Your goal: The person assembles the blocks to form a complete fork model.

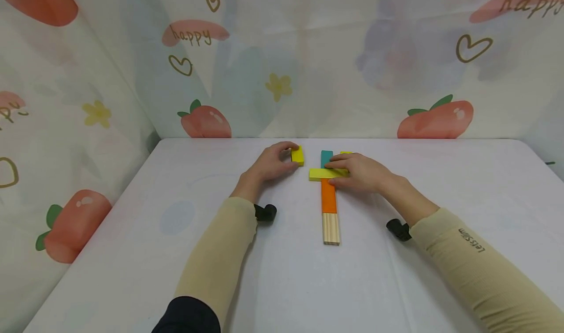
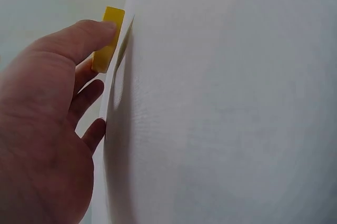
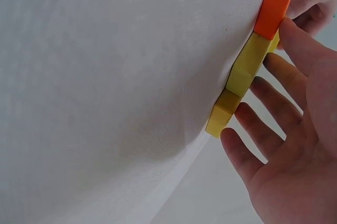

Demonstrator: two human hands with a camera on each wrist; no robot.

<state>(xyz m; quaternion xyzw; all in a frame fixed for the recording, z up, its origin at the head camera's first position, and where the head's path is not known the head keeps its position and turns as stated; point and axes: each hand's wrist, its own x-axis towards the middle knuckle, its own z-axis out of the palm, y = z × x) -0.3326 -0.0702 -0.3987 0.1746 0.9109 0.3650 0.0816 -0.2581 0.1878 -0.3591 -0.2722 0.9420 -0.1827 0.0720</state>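
My left hand [image 1: 274,162] pinches a small yellow block [image 1: 297,155] between thumb and fingers at the back of the table; in the left wrist view the thumb presses on the block's face [image 2: 109,39]. To its right lies a flat row of blocks: a teal block [image 1: 326,157], a yellow-green block [image 1: 320,175] set crosswise, an orange block [image 1: 328,196] and a plain wood block [image 1: 331,229]. My right hand [image 1: 363,172] rests over the crosswise block's right end, fingers fairly straight. Another yellow block [image 1: 346,152] is partly hidden behind that hand.
The white cloth-covered table [image 1: 282,284] ends at a patterned curtain [image 1: 308,78] behind, with another curtain side on the left. Small black cameras [image 1: 266,213] sit at both wrists.
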